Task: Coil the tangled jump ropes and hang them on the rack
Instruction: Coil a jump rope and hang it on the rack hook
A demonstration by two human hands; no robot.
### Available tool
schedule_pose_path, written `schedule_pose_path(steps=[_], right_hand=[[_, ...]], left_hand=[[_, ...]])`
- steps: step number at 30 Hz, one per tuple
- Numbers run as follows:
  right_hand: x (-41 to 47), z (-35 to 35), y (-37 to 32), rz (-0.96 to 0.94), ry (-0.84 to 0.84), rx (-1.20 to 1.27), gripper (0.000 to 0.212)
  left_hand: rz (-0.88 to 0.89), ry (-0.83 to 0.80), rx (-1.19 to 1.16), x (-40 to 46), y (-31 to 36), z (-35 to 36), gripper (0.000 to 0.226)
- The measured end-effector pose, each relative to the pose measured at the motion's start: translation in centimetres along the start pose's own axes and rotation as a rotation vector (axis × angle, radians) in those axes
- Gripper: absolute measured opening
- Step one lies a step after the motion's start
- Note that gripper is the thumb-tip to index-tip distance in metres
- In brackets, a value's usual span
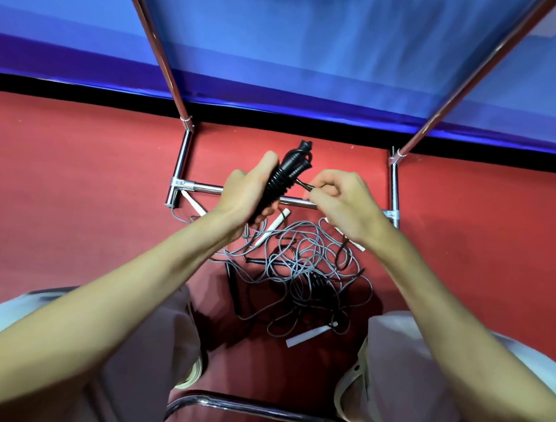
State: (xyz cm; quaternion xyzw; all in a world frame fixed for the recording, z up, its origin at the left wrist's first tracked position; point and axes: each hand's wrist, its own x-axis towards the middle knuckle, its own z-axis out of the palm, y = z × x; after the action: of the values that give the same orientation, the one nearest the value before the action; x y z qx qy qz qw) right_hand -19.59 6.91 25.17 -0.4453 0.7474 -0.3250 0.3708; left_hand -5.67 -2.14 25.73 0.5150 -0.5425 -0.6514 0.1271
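Ropes (298, 272) lay tangled; left hand (243, 191) gripped black handles (282, 181), right hand (337, 199) pinched cord (300, 184), best wound in even loops

Person seen from above. Both forearms bare to past the elbow; no watch, ring or band on the left hand (251, 188) or the right hand (340, 202). Short pale sleeves, whitish-grey, show at the lower frame corners (6, 309). Trousers (145, 360) pale, dusty pink-grey, loose in cut, with fabric folds over both legs. Light-coloured shoes (192, 375), cream-toned sole edge visible; details of the uppers blurred.
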Motion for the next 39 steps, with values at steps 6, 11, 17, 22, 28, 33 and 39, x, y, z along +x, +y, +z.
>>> schedule_pose_path(steps=[6, 11, 17, 22, 28, 33, 39], right_hand=[[-1.0, -0.1, -0.4, -0.149, -0.001, -0.274, 0.014], [-1.2, 1.4, -1.2, -0.206, 0.066, -0.191, 0.037], [-1.1, 1.1, -0.8, -0.095, 0.085, -0.100, 0.039], [-1.0, 1.2, -0.3, -0.033, 0.045, -0.095, 0.035], [-0.8, 1.4, -0.8, 0.154, 0.015, 0.253, 0.032], [-0.7, 1.3, -1.5, 0.385, 0.120, 0.521, 0.050], [-0.4, 1.1, -1.0, 0.578, 0.185, 0.588, 0.052]], left_hand=[[-0.017, 0.159, 0.043, 0.9, -0.3, -1.3, 0.044], [-0.004, 0.209, 0.309, 1.4, -1.0, -1.2, 0.064], [0.173, -0.004, 0.720, 0.5, -2.1, -0.6, 0.042], [0.235, -0.109, 0.918, -0.8, -2.5, -0.2, 0.038], [0.582, 0.012, 1.113, -1.0, -3.3, -0.4, 0.028], [0.801, 0.141, 1.262, -0.5, -3.3, -0.6, 0.035], [1.070, 0.294, 1.339, -1.0, -3.2, -0.2, 0.041]])
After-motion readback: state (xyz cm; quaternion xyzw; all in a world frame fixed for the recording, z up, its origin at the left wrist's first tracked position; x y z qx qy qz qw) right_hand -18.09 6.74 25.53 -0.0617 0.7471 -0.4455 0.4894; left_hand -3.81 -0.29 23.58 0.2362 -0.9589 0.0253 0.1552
